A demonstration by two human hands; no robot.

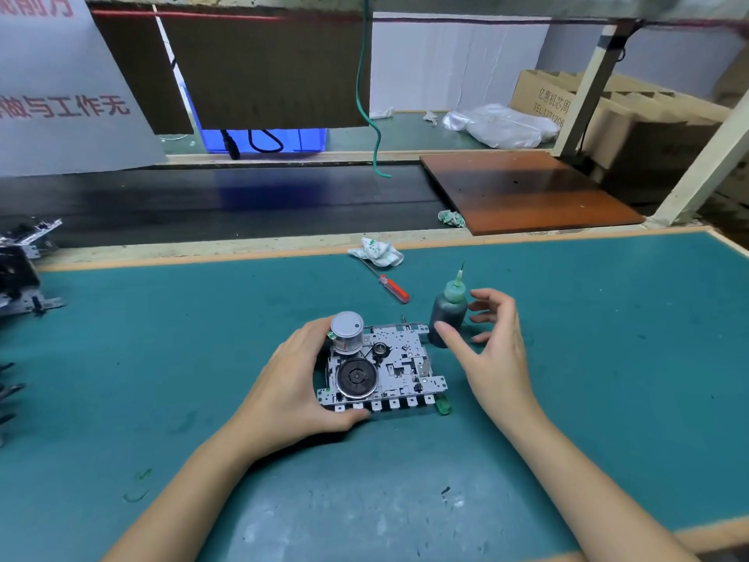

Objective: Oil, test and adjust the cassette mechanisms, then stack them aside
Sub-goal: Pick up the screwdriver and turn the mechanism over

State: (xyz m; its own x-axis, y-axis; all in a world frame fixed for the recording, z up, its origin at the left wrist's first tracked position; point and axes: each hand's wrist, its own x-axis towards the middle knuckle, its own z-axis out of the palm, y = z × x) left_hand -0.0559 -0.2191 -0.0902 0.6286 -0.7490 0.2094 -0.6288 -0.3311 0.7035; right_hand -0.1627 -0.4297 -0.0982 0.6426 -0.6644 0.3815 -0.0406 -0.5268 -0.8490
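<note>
A metal cassette mechanism (pixel 395 369) with a silver motor can and a black flywheel lies on the teal mat (pixel 162 358). My left hand (pixel 296 383) grips its left edge, thumb under the front row of keys. A dark oil bottle (pixel 448 314) with a green needle cap stands upright just right of the mechanism. My right hand (pixel 492 338) hovers beside the bottle with fingers spread and relaxed; thumb and fingers lie around it without a clear grip.
A red-handled screwdriver (pixel 391 286) lies behind the mechanism, near a crumpled rag (pixel 377 250). More mechanisms (pixel 22 269) are piled at the left edge. A dark conveyor belt (pixel 243 200) runs behind the mat, with a brown board (pixel 527 192) at its right end.
</note>
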